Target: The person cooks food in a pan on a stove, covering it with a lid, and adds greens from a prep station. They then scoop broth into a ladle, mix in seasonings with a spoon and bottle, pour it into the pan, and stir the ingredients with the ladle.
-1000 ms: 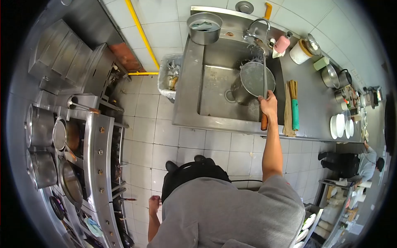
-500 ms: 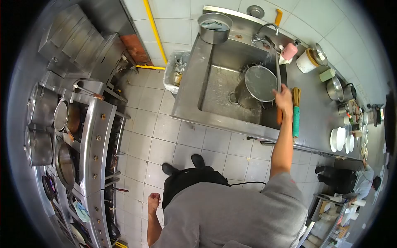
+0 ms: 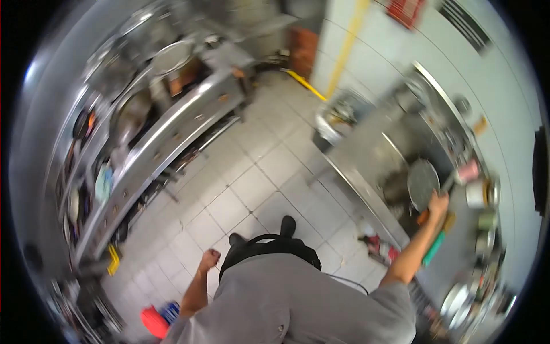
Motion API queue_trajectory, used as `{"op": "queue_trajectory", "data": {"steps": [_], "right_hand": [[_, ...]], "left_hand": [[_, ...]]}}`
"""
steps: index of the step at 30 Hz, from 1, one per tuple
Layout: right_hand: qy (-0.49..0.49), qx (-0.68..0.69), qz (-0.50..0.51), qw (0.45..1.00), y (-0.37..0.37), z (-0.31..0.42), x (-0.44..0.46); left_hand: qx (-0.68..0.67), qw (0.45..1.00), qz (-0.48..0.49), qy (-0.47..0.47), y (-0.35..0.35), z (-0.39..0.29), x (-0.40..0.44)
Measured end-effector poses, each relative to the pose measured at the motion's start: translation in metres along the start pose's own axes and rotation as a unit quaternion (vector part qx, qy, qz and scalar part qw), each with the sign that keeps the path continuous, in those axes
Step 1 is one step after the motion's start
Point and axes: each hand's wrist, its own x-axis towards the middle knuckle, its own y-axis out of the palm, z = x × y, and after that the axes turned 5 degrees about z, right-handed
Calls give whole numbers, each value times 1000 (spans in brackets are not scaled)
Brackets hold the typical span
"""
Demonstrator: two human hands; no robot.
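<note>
My right hand (image 3: 438, 203) is closed on a long grey handle (image 3: 450, 182) at the right side of the sink (image 3: 366, 182); its far end is blurred. Beside that hand, a round pot (image 3: 424, 184) with a grey, flat-looking top sits in the basin. Just below my fingers shows an orange handle (image 3: 423, 217). A bundled-bristle brush with a green-wrapped grip (image 3: 434, 249) lies on the counter near my forearm. My left hand (image 3: 210, 259) hangs over the floor beside my hip, fingers curled, with nothing visible in them.
A stove (image 3: 160, 155) with pots and pans runs along the left. A lined trash bin (image 3: 338, 117) stands at the sink's near corner. The counter holds a pink bottle (image 3: 468, 171) and white bowls (image 3: 455, 298). A red object (image 3: 153, 322) is on the floor behind my left arm.
The view has swung left, so the sink now appears farther right and more of the stove shows. My right hand stays by the pot on the long handle. My left hand remains low at my side.
</note>
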Motion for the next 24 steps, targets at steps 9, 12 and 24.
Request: {"op": "queue_trajectory", "data": {"steps": [9, 12, 24], "right_hand": [[61, 29, -5, 998, 31, 97, -13], [34, 111, -67, 991, 36, 169, -86], [69, 428, 85, 897, 199, 348, -340]], "left_hand": [[-121, 984, -127, 33, -19, 38, 3], [-163, 978, -133, -3, -14, 91, -7], [-549, 798, -156, -194, 0, 276, -97]]}}
